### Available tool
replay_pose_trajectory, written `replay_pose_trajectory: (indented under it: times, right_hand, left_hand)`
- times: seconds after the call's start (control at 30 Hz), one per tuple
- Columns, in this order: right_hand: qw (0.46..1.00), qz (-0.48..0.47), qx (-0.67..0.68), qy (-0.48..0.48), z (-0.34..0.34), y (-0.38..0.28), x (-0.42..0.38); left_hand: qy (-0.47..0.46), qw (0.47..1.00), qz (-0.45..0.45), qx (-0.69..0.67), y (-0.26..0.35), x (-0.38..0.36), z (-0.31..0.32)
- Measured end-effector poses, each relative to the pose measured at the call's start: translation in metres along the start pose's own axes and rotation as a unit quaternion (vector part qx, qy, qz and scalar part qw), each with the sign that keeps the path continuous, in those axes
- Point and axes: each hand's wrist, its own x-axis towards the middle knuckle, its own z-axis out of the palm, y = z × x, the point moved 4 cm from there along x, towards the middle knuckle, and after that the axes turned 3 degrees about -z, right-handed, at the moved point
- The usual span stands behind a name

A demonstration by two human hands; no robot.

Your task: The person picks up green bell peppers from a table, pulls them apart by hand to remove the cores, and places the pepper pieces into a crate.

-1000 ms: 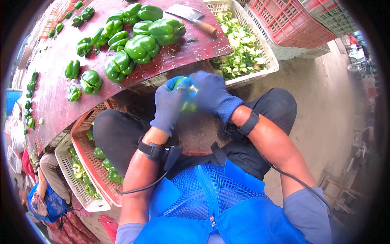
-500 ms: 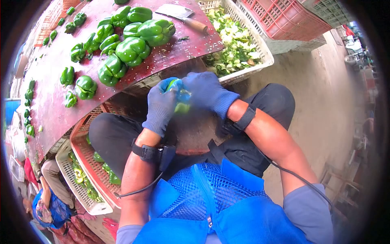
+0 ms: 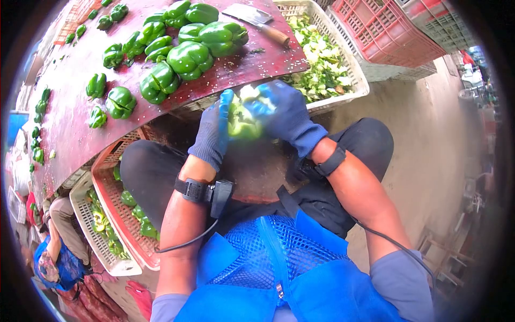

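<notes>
just below the tabletop (image 3: 70,102) edge, left hand (image 3: 212,134) and right hand (image 3: 284,115) both clamp one pepper (image 3: 242,122), steadying it above the lap.

Left hand (image 3: 213,131), right hand (image 3: 284,115): gloved, curled together, forearms bare.

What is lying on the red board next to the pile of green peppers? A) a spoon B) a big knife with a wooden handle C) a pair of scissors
B: a cleaver with a wooden handle lies flat on the red board, right beside the green peppers.
</notes>
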Motion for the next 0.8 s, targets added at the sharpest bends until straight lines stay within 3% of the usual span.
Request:
replay_pose_trajectory:
  times: [0.03,0.07,0.13,0.2,0.27,0.3,0.37,0.4,0.53,0.57,0.63,0.7,0.73,0.77,0.8]
  right_hand:
    - [0.996,0.054,0.070,0.007,-0.006,0.005,0.004]
    - [0.963,0.179,0.201,0.020,-0.008,0.012,0.003]
    - [0.916,0.233,0.324,0.042,-0.015,0.029,0.013]
    - [0.926,0.250,0.274,0.072,-0.035,0.052,0.024]
    - [0.976,0.191,-0.076,0.074,-0.061,0.071,0.033]
    - [0.975,0.192,-0.077,0.077,-0.069,0.072,0.034]
    - [0.930,0.248,-0.273,0.018,-0.081,0.074,0.035]
    - [0.931,0.245,-0.270,0.020,-0.085,0.076,0.034]
    - [0.943,0.212,-0.257,0.008,-0.080,0.082,0.029]
    - [0.955,0.192,-0.223,-0.022,-0.075,0.085,0.030]
    - [0.973,0.160,-0.159,-0.051,-0.062,0.086,0.032]
    - [0.987,0.126,-0.091,-0.045,-0.053,0.080,0.033]
    - [0.992,0.103,-0.053,-0.039,-0.050,0.076,0.033]
    - [0.990,0.131,0.019,-0.048,-0.046,0.074,0.032]
    - [0.982,0.161,0.087,-0.056,-0.043,0.073,0.031]
  left_hand:
    - [-0.009,0.996,-0.018,-0.082,-0.001,0.000,0.001]
    - [-0.018,0.986,-0.035,-0.163,-0.002,0.001,0.002]
    - [0.000,0.989,-0.019,-0.145,-0.004,0.005,-0.003]
    - [-0.007,0.997,0.036,-0.064,-0.001,0.003,-0.006]
    - [0.000,0.996,0.075,-0.052,0.003,0.002,-0.003]
    - [0.011,0.993,0.112,-0.041,0.011,-0.001,-0.001]
    - [-0.004,0.994,0.092,-0.057,0.022,-0.011,0.002]
    - [-0.014,0.995,0.070,-0.073,0.027,-0.015,0.003]
    - [0.017,0.990,0.136,-0.034,0.044,-0.028,-0.014]
    - [0.057,0.963,0.260,0.045,0.045,-0.030,-0.027]
    - [0.127,0.940,0.299,0.105,0.089,-0.063,-0.054]
    - [0.209,0.878,0.375,0.212,0.118,-0.099,-0.094]
    - [0.235,0.838,0.415,0.266,0.125,-0.116,-0.126]
    - [0.324,0.683,0.460,0.466,0.128,-0.141,-0.150]
    - [0.361,0.682,0.435,0.463,0.130,-0.155,-0.177]
